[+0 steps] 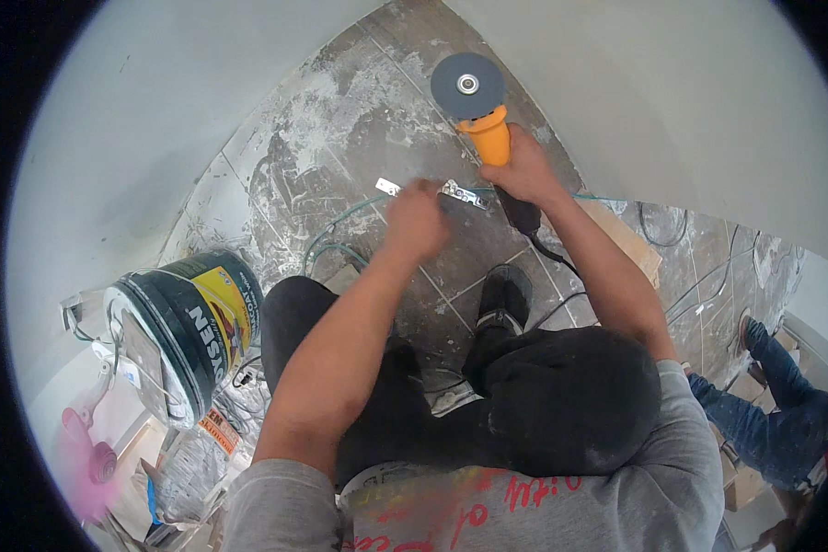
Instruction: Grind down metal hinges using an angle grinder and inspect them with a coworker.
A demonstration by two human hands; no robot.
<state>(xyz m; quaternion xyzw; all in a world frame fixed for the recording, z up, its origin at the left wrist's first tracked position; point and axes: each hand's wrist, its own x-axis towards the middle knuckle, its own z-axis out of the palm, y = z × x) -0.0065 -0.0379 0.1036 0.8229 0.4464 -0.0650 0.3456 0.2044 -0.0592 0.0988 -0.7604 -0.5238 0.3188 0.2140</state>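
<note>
My right hand (520, 166) grips an angle grinder with a yellow housing (486, 133), a black body and a grey disc (449, 85) pointing up. My left hand (417, 219) is curled and motion-blurred over two silver metal pieces, one plain at the left (386, 187) and one with a hinge-like fitting at the right (467, 196). I cannot tell whether its fingers hold either piece. The grinder's black cord (557, 256) runs down from my right hand. A green cable (336, 221) lies on the floor behind the metal pieces.
I am low over a dusty tiled floor (294, 129) in a corner between pale walls. A dark green bucket (207, 313) lies at left among debris and a pink fan (90, 460). A board (621, 241) and loose cables lie at right, where another person's legs (773, 432) show.
</note>
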